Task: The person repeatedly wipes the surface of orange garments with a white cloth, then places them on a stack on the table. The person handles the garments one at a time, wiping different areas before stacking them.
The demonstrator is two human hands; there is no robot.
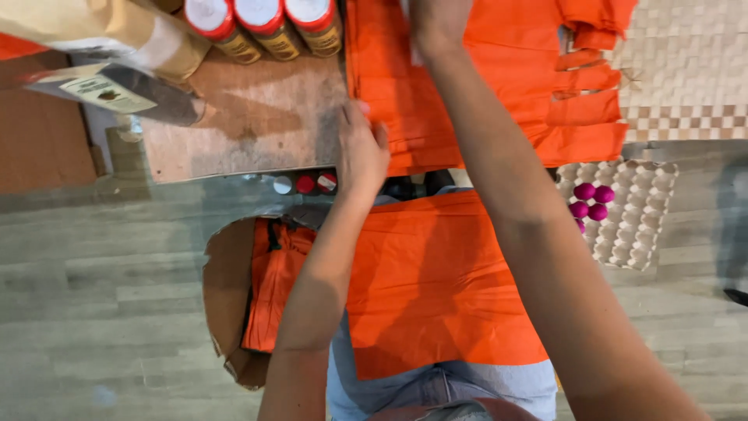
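Now mid-way through squaring a stack of orange plastic bags (467, 86) at upper centre of the frame: left hand (360, 152) flat on its left edge, fingers released; right hand (436, 23) at top edge, grip impossible to tell; next, judging by this, careful aligning of edges.
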